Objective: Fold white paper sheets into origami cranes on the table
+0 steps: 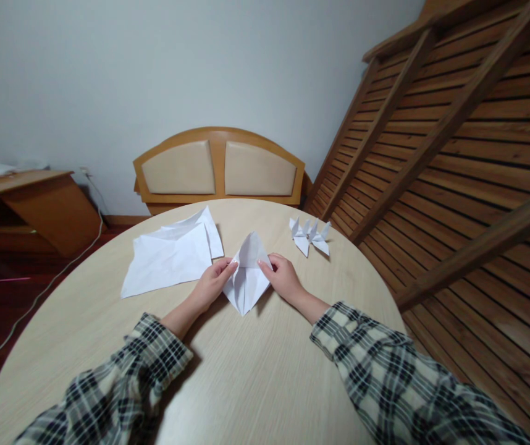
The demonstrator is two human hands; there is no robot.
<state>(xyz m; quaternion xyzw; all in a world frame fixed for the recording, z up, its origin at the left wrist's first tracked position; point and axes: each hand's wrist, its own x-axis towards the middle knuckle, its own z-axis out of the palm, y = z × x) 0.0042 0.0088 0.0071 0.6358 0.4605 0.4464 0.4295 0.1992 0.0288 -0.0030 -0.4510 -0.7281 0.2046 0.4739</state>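
Observation:
A partly folded sheet of white origami paper (248, 278) is held between my two hands over the middle of the round table. Its top corner points away from me and its lower corner towards me, with creases and a raised pocket in the centre. My left hand (213, 282) pinches its left corner between thumb and fingers. On the opposite corner, my right hand (285, 277) has the same kind of pinch. The fingers beneath the paper are partly hidden.
White paper sheets (170, 259) lie overlapping on the left of the pale wooden table (246, 383). Small folded paper cranes (310, 237) stand at the back right. Beyond are a headboard (218, 165), a slatted wooden frame (454, 161) and a desk (56, 210) with a cable.

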